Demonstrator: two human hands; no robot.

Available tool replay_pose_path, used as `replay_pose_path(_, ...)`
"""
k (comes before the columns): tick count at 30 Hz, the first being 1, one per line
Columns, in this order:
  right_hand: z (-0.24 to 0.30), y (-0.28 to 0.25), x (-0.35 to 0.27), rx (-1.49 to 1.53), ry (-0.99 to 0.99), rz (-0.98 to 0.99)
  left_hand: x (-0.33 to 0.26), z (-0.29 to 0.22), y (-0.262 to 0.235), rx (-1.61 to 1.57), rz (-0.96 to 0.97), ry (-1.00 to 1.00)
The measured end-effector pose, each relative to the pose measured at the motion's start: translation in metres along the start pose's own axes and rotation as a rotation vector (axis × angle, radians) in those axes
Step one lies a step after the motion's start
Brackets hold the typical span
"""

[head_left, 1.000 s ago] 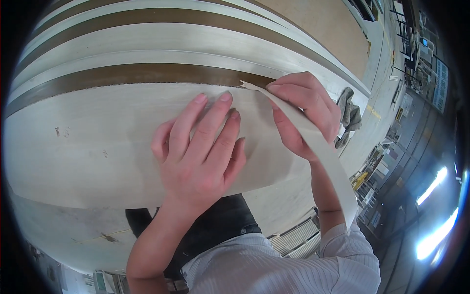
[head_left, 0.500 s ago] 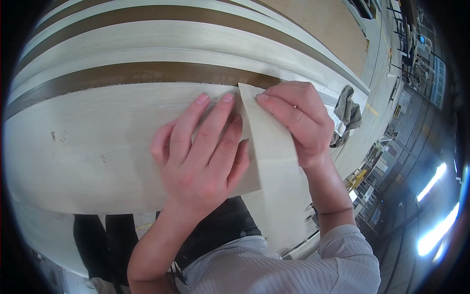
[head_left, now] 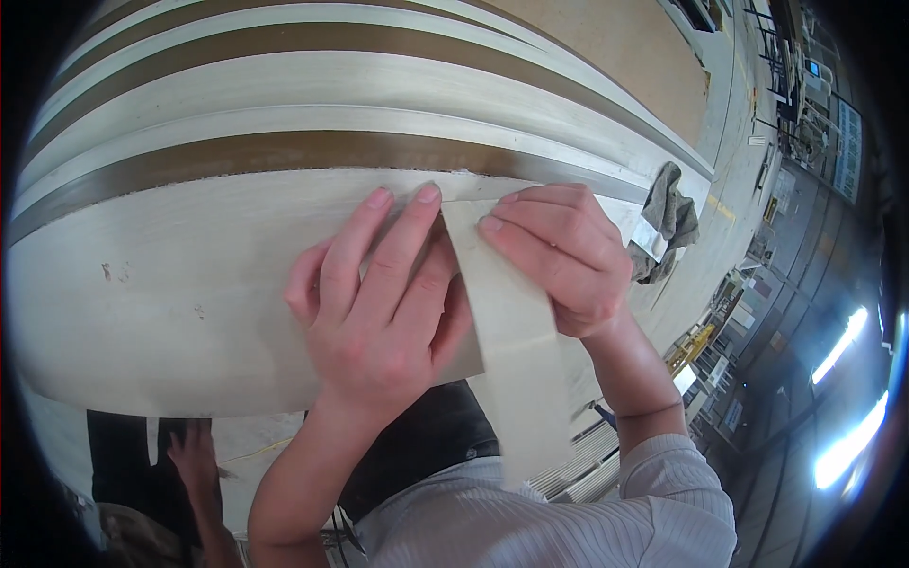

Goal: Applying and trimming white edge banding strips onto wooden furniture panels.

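Note:
A long pale board (head_left: 208, 256) with a few small dark marks lies in front of me. My left hand (head_left: 379, 317) rests on it with its fingers spread, holding nothing. Its fingertips reach close to the board's far edge. My right hand (head_left: 573, 260) pinches the top end of a wide cream-coloured strip (head_left: 507, 312) between thumb and fingers. The strip stands up from the board beside my left hand, and its lower end hangs past the near edge. Whether it is tape, film or thin veneer I cannot tell.
Beyond the board run brown bands (head_left: 284, 150) and pale ledges in layers. A grey rag (head_left: 674, 213) lies at the right end, with a white piece next to it. At the lower left, another person's arm (head_left: 197, 464) and dark clothing show. A workshop floor stretches off right.
My right hand has moved slightly left and nearer to me with the strip. My left hand has shifted slightly left. The other person's arm has come into view.

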State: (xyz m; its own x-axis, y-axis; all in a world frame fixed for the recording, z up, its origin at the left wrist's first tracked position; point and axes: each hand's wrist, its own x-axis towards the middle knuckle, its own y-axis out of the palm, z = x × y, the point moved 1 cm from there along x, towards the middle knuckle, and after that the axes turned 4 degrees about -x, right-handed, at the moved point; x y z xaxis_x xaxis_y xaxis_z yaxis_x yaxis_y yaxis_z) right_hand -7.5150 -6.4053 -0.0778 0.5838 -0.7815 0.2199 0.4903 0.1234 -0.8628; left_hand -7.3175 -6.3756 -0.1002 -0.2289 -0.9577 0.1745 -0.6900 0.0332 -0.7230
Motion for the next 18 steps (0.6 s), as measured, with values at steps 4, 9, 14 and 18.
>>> replay_pose_path(4,-0.0003,0.0,-0.005,0.012,0.123,-0.122,-0.0031,0.002,0.0038,-0.007,-0.028,0.022)
replay_pose_path(9,-0.0036,0.002,-0.0024,-0.025,0.139,-0.125,-0.0025,0.0018,0.0032,0.01,-0.022,0.022)
replay_pose_path(14,-0.0035,0.0032,-0.0069,-0.121,0.051,-0.033,-0.0004,-0.0023,0.0019,-0.015,0.011,0.001)
replay_pose_path(18,-0.0012,-0.0038,-0.0058,-0.088,0.065,-0.01,-0.0009,-0.0011,0.0016,0.008,0.007,0.008)
